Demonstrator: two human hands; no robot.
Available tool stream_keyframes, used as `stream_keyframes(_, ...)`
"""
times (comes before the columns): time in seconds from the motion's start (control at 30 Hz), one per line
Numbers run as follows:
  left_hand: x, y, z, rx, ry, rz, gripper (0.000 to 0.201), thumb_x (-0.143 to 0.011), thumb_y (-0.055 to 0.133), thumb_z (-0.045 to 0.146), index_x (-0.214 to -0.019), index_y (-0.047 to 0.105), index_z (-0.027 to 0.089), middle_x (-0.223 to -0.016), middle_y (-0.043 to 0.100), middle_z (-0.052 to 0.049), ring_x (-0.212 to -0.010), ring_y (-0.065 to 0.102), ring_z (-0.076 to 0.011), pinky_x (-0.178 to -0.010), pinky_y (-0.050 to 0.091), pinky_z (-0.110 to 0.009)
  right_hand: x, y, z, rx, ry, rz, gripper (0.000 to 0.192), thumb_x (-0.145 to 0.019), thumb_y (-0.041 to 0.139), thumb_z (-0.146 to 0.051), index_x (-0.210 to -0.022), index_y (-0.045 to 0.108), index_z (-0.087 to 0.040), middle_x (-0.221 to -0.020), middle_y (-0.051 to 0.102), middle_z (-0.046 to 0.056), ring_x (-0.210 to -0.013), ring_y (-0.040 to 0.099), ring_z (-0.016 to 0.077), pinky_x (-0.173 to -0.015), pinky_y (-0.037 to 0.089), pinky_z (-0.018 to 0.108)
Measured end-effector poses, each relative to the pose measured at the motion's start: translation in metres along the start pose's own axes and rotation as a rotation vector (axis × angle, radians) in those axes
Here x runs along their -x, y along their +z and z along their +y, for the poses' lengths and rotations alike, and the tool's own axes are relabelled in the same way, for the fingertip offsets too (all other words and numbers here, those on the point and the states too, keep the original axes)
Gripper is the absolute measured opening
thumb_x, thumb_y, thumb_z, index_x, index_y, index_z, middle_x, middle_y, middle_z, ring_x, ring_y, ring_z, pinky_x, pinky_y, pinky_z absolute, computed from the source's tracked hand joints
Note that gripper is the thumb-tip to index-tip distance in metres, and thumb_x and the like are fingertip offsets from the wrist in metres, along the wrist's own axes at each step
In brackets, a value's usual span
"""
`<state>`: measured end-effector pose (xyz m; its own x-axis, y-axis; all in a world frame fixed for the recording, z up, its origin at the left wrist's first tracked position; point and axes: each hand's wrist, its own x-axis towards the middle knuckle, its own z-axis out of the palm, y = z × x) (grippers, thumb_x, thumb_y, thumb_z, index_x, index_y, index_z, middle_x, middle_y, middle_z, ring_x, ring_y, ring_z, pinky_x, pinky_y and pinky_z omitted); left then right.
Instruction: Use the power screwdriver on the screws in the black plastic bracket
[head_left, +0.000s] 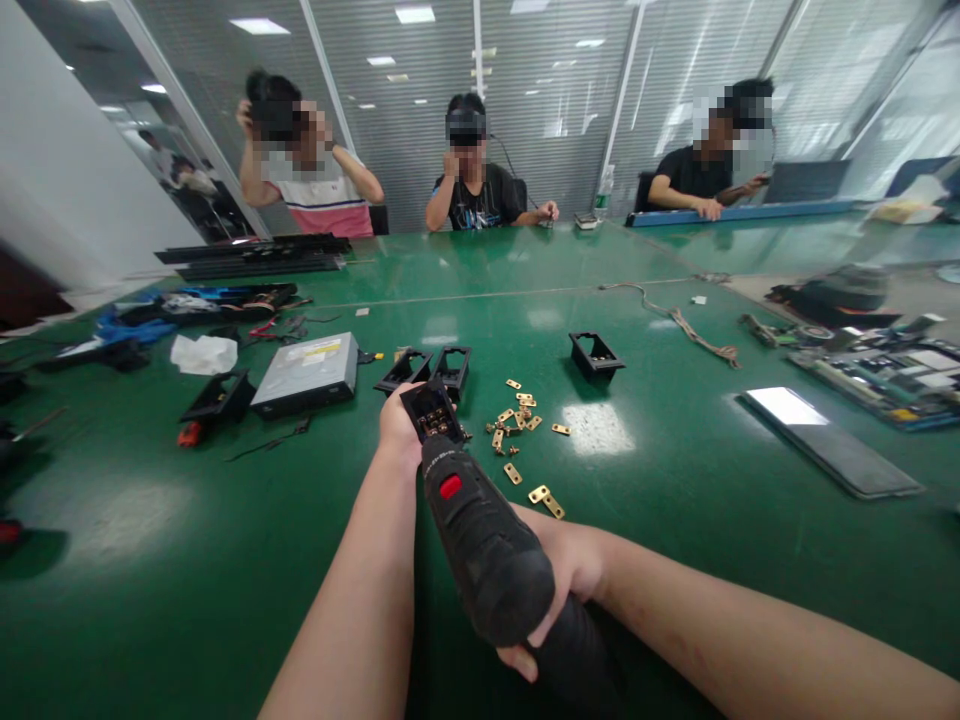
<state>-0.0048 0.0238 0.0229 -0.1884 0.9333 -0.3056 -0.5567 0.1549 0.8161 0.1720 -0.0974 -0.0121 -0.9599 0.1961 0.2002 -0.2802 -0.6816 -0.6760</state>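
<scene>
My right hand (551,570) is wrapped round the grip of a black cordless drill (480,540) with a red switch on top. The drill's nose points away from me into a black plastic housing (431,410). Holding that housing from its left side is my left hand (400,425), and brass-coloured metal parts show inside it. The drill's chuck hides the near end of the housing, so I cannot tell whether the bit touches a screw. Just right of the housing lies a scatter of small brass plates (512,473) and screws (514,450).
Similar black housings (452,372) stand behind my left hand, and another housing (595,355) sits farther right. A silver disc drive (309,372) lies left, a grey flat panel (829,440) and circuit boards (892,370) right. Several people (480,190) sit across the green table (480,270).
</scene>
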Motion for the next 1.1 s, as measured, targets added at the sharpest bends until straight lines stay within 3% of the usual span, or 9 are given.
stream_keyframes(0.43, 0.0041, 0.0044, 0.0012, -0.002, -0.017, 0.052, 0.024, -0.077, 0.045, 0.019, -0.079, 0.065, 0.007, -0.055, 0.060, -0.008, -0.047, 0.060, -0.0236, -0.043, 0.050, -0.032, -0.0005, 0.0004, -0.0044, 0.015, 0.037, -0.004, 0.021, -0.060, 0.081, -0.010, -0.071, 0.067, -0.001, -0.067, 0.068, 0.011, -0.055, 0.065, 0.0190, -0.057, 0.053, 0.029)
stream_keyframes(1.1, 0.0053, 0.0060, 0.0025, -0.036, -0.003, 0.035, 0.022, -0.081, 0.043, 0.018, -0.072, 0.061, 0.009, -0.057, 0.061, -0.009, -0.047, 0.061, -0.0238, -0.041, 0.048, -0.031, -0.0015, -0.0004, -0.0023, 0.036, 0.044, 0.010, 0.020, -0.059, 0.082, -0.011, -0.068, 0.067, -0.001, -0.066, 0.067, 0.012, -0.056, 0.065, 0.0197, -0.057, 0.052, 0.029)
